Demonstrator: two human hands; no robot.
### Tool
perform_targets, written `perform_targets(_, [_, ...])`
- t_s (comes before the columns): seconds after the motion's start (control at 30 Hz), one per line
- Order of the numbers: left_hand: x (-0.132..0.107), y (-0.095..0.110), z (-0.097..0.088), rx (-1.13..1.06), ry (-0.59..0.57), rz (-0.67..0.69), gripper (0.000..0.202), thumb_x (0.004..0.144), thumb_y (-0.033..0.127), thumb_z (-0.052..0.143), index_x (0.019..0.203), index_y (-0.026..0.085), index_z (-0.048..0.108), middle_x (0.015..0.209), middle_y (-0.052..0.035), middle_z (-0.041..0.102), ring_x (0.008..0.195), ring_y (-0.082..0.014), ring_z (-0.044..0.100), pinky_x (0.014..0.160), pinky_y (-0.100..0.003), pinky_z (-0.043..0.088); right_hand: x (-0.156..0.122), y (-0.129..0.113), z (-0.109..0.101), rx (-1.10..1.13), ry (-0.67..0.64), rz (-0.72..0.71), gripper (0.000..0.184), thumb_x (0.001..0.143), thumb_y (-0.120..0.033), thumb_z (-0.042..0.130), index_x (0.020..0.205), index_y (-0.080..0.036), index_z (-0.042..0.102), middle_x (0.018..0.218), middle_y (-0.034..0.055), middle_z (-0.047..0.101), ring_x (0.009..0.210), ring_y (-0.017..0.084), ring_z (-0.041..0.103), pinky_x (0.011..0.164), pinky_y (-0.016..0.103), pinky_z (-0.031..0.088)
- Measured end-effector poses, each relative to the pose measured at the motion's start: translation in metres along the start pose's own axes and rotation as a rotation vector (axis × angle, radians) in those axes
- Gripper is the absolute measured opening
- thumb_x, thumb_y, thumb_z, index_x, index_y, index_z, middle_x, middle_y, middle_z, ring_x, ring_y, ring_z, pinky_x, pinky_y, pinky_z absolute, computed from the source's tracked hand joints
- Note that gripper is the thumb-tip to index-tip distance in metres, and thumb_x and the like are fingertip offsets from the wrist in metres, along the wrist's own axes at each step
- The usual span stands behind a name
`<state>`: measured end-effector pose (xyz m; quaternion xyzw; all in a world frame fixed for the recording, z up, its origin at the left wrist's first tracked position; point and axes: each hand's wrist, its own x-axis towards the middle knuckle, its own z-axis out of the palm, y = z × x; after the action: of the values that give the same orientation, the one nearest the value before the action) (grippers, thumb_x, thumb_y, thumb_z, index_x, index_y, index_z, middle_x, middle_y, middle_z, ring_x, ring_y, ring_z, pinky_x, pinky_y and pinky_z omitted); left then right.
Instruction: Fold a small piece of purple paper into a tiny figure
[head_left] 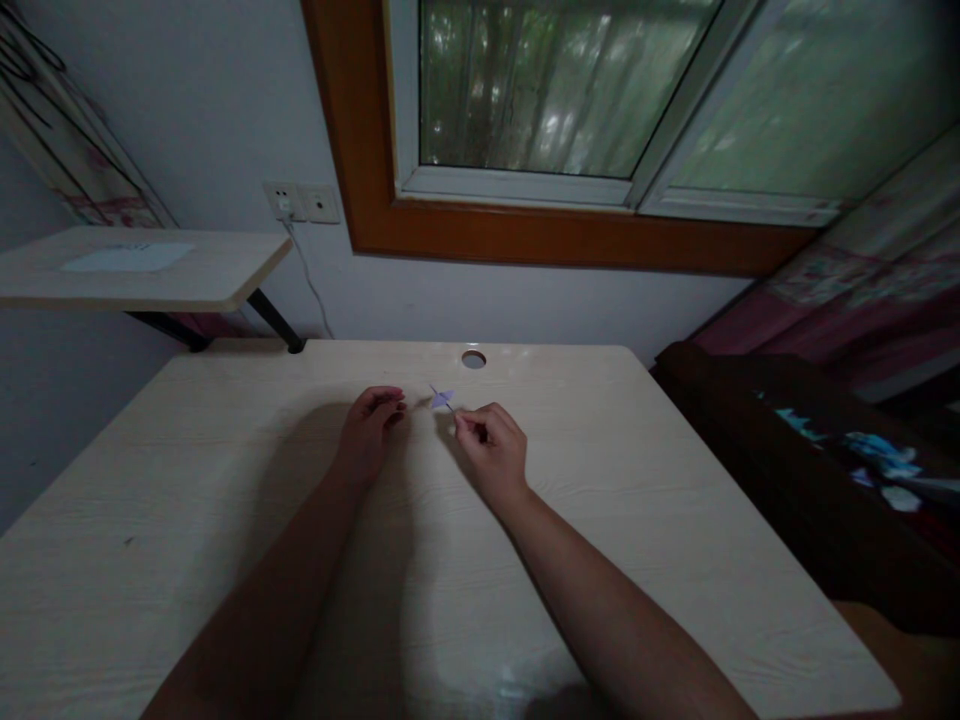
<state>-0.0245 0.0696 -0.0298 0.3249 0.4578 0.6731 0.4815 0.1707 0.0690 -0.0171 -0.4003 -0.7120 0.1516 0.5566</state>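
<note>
A small lilac folded-paper crane [442,399] with thin pointed ends is held just above the light wood table. My right hand [493,446] pinches one of its thin ends between thumb and fingertips, at the crane's near right side. To the left of the crane, my left hand [370,425] is apart from it, fingers loosely curled and slightly parted, with nothing visible in them. Its palm side is partly hidden.
The pale wood-grain table [600,580] has a round cable hole [474,360] near its back edge. On the left a raised shelf [247,275] carries a sheet of paper [127,257]. A dark cabinet [750,440] with blue and white items [881,455] stands at the right.
</note>
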Motion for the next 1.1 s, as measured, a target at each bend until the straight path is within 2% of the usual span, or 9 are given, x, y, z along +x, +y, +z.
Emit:
perform_targets(0.13, [0.0, 0.0, 0.0, 0.006, -0.005, 0.003, 0.014, 0.073, 0.024, 0.073, 0.086, 0.022, 0.07, 0.093, -0.0004, 0.067, 0.081, -0.0123, 0.062, 0.077, -0.027, 0.048, 0.005, 0.002, -0.002, 0.048, 0.049, 0.089, 0.01, 0.089, -0.028, 0.066, 0.087, -0.023, 0.074, 0.072, 0.0018, 0.065, 0.062, 0.015, 0.056, 0.06, 0.03, 0.046])
perform_targets(0.27, [-0.002, 0.001, 0.0, 0.006, -0.036, 0.003, 0.013, 0.075, 0.026, 0.074, 0.087, 0.021, 0.07, 0.093, -0.0007, 0.067, 0.08, -0.0119, 0.062, 0.076, -0.026, 0.048, 0.004, 0.003, -0.002, 0.031, 0.046, 0.053, 0.009, 0.089, -0.027, 0.066, 0.086, -0.023, 0.073, 0.071, 0.0019, 0.065, 0.062, 0.015, 0.057, 0.06, 0.03, 0.046])
perform_targets(0.37, [-0.005, 0.003, 0.002, 0.068, -0.122, 0.014, 0.019, 0.08, 0.034, 0.073, 0.094, 0.022, 0.07, 0.094, -0.0026, 0.069, 0.083, -0.0135, 0.064, 0.076, -0.027, 0.049, 0.001, 0.003, -0.001, -0.018, -0.001, -0.026, 0.009, 0.09, -0.025, 0.064, 0.084, -0.022, 0.072, 0.07, 0.0019, 0.063, 0.063, 0.015, 0.057, 0.059, 0.029, 0.046])
perform_targets(0.47, [-0.008, 0.004, 0.005, 0.109, -0.213, 0.007, 0.029, 0.079, 0.039, 0.075, 0.102, 0.021, 0.069, 0.096, -0.004, 0.071, 0.083, -0.0154, 0.066, 0.079, -0.03, 0.051, -0.004, 0.005, 0.002, -0.056, -0.075, -0.093, 0.01, 0.091, -0.024, 0.063, 0.087, -0.023, 0.072, 0.072, 0.003, 0.064, 0.065, 0.015, 0.059, 0.061, 0.029, 0.047])
perform_targets(0.57, [-0.008, 0.004, 0.006, 0.099, -0.254, -0.002, 0.033, 0.075, 0.037, 0.08, 0.101, 0.021, 0.068, 0.095, -0.0032, 0.071, 0.082, -0.0154, 0.067, 0.082, -0.032, 0.052, -0.007, 0.007, 0.004, -0.074, -0.138, -0.148, 0.01, 0.091, -0.024, 0.062, 0.091, -0.023, 0.072, 0.076, 0.0044, 0.068, 0.068, 0.016, 0.061, 0.063, 0.029, 0.048])
perform_targets(0.67, [-0.007, 0.004, 0.005, 0.123, -0.276, 0.003, 0.032, 0.073, 0.032, 0.081, 0.1, 0.02, 0.067, 0.087, -0.0017, 0.07, 0.079, -0.0152, 0.066, 0.08, -0.031, 0.051, -0.008, 0.008, 0.004, -0.097, -0.198, -0.162, 0.011, 0.092, -0.024, 0.061, 0.091, -0.024, 0.072, 0.077, 0.0046, 0.069, 0.069, 0.016, 0.062, 0.065, 0.029, 0.047])
perform_targets(0.87, [-0.008, 0.006, 0.005, 0.129, -0.309, 0.02, 0.037, 0.073, 0.025, 0.079, 0.106, 0.02, 0.063, 0.074, 0.0009, 0.068, 0.072, -0.0149, 0.065, 0.074, -0.029, 0.049, -0.006, 0.006, 0.006, -0.046, -0.188, -0.126, 0.011, 0.092, -0.025, 0.061, 0.091, -0.024, 0.072, 0.079, 0.0047, 0.069, 0.071, 0.016, 0.062, 0.066, 0.029, 0.047])
perform_targets(1.1, [-0.01, 0.008, 0.008, 0.134, -0.294, 0.003, 0.038, 0.07, 0.025, 0.08, 0.104, 0.021, 0.063, 0.075, 0.0023, 0.065, 0.071, -0.0145, 0.065, 0.074, -0.03, 0.049, 0.003, 0.003, 0.004, 0.059, -0.121, 0.047, 0.011, 0.09, -0.029, 0.065, 0.088, -0.023, 0.074, 0.072, 0.0019, 0.063, 0.063, 0.014, 0.056, 0.06, 0.028, 0.046])
